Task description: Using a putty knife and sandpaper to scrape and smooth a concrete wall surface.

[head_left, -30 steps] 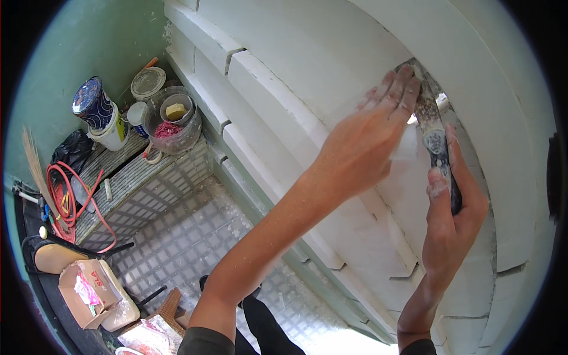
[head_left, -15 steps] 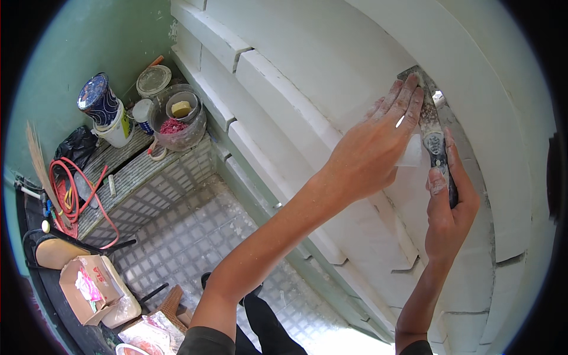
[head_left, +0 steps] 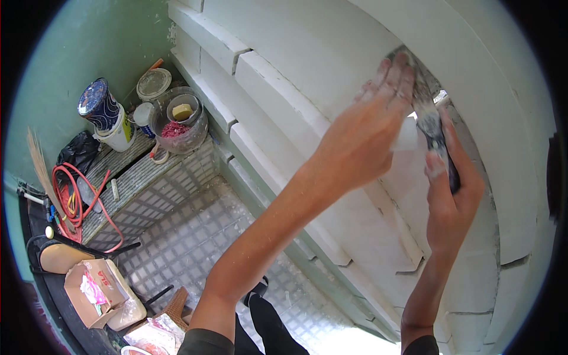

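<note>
My right hand (head_left: 452,183) is closed around the dark handle of a putty knife (head_left: 435,127). The metal blade, smeared with pale filler, lies against the white panelled surface (head_left: 331,77), beside a curved seam. My left hand (head_left: 367,133) reaches across with fingers stretched out, and their white-dusted tips press flat on the blade near its far end. A small white flat piece (head_left: 406,136) shows under the left palm, beside the handle; whether this hand holds it is hidden. Next to the blade, a small bright gap (head_left: 439,97) shows in the seam.
Paint buckets (head_left: 112,127) and a clear tub (head_left: 180,133) with pinkish material stand on a ribbed bench (head_left: 133,177) at left. A red hose (head_left: 71,195) lies coiled near the bench. An open cardboard box (head_left: 92,296) sits lower left. Stepped white ledges (head_left: 284,89) run diagonally.
Both hands and the putty knife have moved a little up and to the left along the seam. The white piece under the left palm has shifted with them.
</note>
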Available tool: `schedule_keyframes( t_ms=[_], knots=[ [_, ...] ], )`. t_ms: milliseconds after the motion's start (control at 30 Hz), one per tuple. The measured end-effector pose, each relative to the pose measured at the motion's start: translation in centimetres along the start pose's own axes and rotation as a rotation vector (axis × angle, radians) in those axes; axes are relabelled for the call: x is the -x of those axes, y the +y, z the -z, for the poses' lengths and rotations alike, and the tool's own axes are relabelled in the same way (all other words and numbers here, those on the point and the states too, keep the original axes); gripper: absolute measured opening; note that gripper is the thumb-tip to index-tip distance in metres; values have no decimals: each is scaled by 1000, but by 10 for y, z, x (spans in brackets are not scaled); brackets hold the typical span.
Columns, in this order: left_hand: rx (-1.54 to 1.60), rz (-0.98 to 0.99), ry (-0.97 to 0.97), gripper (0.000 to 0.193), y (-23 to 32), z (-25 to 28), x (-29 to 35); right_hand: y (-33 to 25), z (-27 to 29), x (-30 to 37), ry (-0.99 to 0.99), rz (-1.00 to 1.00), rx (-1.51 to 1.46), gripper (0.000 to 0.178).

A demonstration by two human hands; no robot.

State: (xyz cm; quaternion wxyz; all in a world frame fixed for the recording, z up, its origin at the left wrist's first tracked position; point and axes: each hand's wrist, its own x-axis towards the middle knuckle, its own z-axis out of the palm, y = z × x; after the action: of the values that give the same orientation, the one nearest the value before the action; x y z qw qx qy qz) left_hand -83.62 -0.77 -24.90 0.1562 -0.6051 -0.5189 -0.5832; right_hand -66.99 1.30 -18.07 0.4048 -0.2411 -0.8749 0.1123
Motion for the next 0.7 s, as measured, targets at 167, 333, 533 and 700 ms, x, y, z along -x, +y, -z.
schedule_keyframes(
  t_ms=[167,333,533,700],
  knots=[
    [35,-56,-49,93,17,-12,8,-12,16,13,-3,-103,18,49],
    [-6,-38,14,93,-3,-10,-3,-5,-1,-8,51,-14,81,47],
    [14,10,-11,93,-7,1,-6,-10,-10,-12,26,-25,79,47],
    [-18,-77,32,91,7,-15,2,-6,4,3,55,-13,44,47]
  ],
)
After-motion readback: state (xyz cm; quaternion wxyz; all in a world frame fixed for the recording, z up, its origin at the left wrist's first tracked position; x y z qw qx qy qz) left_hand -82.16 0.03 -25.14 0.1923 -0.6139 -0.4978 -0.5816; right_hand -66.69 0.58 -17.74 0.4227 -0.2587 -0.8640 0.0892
